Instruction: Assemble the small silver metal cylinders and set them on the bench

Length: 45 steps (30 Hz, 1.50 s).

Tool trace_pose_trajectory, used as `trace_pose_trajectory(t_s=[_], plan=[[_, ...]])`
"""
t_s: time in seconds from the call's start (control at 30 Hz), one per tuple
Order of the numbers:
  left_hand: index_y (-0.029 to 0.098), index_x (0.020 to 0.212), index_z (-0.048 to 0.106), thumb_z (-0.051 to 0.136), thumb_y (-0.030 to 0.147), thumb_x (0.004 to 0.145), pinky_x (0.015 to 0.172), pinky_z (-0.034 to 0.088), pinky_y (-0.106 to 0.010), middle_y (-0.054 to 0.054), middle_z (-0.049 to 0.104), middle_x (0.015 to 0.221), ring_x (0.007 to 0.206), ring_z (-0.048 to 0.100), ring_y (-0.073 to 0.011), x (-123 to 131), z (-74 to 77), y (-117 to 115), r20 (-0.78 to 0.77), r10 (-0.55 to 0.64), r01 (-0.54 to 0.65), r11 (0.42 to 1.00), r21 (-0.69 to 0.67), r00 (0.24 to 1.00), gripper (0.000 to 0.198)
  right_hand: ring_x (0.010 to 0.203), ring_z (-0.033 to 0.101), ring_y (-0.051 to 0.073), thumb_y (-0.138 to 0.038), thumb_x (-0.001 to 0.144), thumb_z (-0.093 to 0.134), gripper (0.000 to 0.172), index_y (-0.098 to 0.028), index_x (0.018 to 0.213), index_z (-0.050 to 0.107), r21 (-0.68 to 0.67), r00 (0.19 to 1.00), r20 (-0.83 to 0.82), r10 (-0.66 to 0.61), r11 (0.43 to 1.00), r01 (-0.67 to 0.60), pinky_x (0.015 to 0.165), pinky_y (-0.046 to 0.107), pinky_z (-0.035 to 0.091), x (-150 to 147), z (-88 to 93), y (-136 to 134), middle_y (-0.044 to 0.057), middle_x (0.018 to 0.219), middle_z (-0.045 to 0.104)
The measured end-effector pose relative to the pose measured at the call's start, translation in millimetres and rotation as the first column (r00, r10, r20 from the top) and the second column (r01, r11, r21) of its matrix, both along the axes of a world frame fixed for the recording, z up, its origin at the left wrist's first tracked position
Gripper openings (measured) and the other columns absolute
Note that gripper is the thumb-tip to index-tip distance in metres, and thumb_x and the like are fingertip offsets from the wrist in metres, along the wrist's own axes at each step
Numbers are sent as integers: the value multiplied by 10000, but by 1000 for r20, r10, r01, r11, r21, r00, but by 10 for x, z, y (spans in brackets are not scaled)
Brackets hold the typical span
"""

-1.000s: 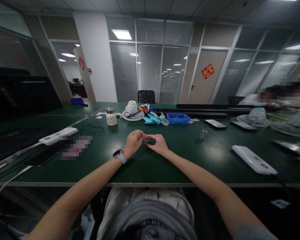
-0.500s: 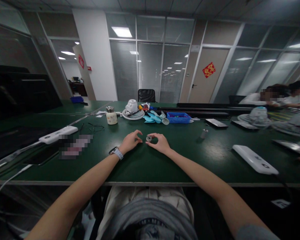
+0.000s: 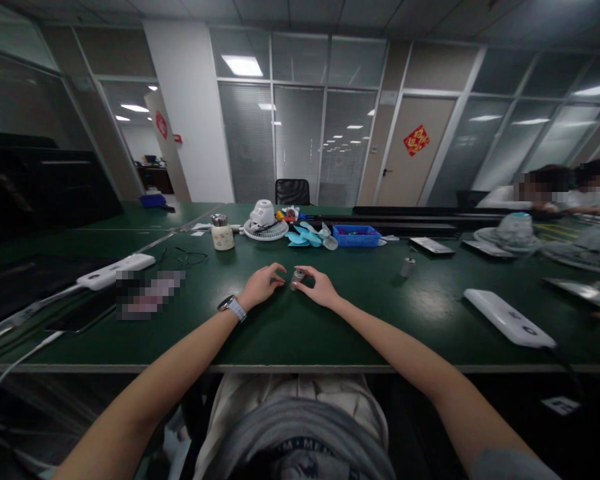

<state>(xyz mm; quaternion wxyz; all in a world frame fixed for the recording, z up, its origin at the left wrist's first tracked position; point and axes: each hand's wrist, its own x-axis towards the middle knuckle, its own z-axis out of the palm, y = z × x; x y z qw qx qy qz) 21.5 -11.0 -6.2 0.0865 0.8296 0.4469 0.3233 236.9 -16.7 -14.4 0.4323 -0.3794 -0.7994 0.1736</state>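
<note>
Between the thumb and fingers of my right hand (image 3: 319, 288) is a small grey metal cylinder (image 3: 297, 278), tilted, over the green table (image 3: 290, 340). My left hand (image 3: 264, 285) is just to the left of the cylinder, thumb and fingers curved apart with nothing between them. A watch (image 3: 231, 307) is on my left wrist. A second metal cylinder (image 3: 407, 267) stands on the table off to the right of my hands.
Behind my hands stand a cream jar (image 3: 223, 235), a white fan part (image 3: 265, 229), blue fan blades (image 3: 307, 235) and a blue basket (image 3: 356, 241). White power strips lie left (image 3: 116, 270) and right (image 3: 509, 320). People sit at the far right.
The cylinder in my right hand has tipped, so that its side shows now as well as its round end. My left hand has hardly moved.
</note>
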Motion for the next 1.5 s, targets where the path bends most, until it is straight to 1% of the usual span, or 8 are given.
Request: trace_pose_trajectory(t_s=[0.3,0.43,0.57,0.7,0.8,1.1,1.27,1.5], plan=[[247,1088,533,537,94,785,894,459,-357,2,746,913,969,651,-189,-11,-29,17,-29,10,-10,1000,8,1000,339,973,646,174,-263,743,701,420,-212,1146,596,-90,986,-132,99,990,-111,896,342,499,-22,-18,1,53,1070,683],[244,1089,535,536,97,790,895,450,-366,1,745,909,955,653,-195,-13,-30,25,-24,1,-1,1000,9,1000,333,895,662,175,-293,696,750,406,-185,1060,606,-130,980,-194,30,990,-57,849,348,517,-21,-39,46,59,987,700],[247,1084,539,553,115,793,892,448,-374,-3,746,915,944,656,-204,-13,-19,21,-31,9,-9,1000,-1,999,320,805,676,177,-320,650,789,429,-169,1007,605,-243,954,-293,-68,970,-6,784,349,543,8,-89,137,60,891,707],[256,1074,538,564,116,792,887,450,-375,7,746,905,949,651,-206,-5,-10,10,-31,14,-14,1000,8,999,316,853,679,176,-323,708,743,375,-167,1026,618,-276,926,-361,-110,961,6,794,334,547,27,-116,190,78,950,709],[246,1081,531,564,117,795,876,452,-366,5,744,911,943,646,-202,0,-9,3,-31,12,-12,1000,4,999,316,849,671,169,-365,743,707,354,-175,1034,639,-266,928,-356,-114,964,17,772,318,545,24,-122,204,71,968,707],[238,1092,531,577,136,804,869,449,-357,-2,741,930,968,637,-204,4,0,-1,-54,22,-22,1000,-9,998,309,717,616,120,-347,731,721,390,-156,1066,661,-318,942,-310,-129,948,25,689,254,507,22,-118,203,36,835,685],[239,1093,533,581,140,801,862,451,-356,-4,736,943,965,629,-203,-1,-17,17,-41,17,-17,1000,11,999,312,768,637,140,-356,730,726,418,-145,1082,647,-330,945,-308,-109,944,1,737,283,520,31,-104,188,60,880,691],[237,1091,538,581,151,803,839,452,-353,-8,735,955,962,614,-207,-7,-36,22,-55,20,-19,1000,14,998,303,987,650,173,-243,744,716,355,-159,1080,637,-363,933,-355,-58,928,-80,892,326,511,45,-79,187,92,1071,685]])
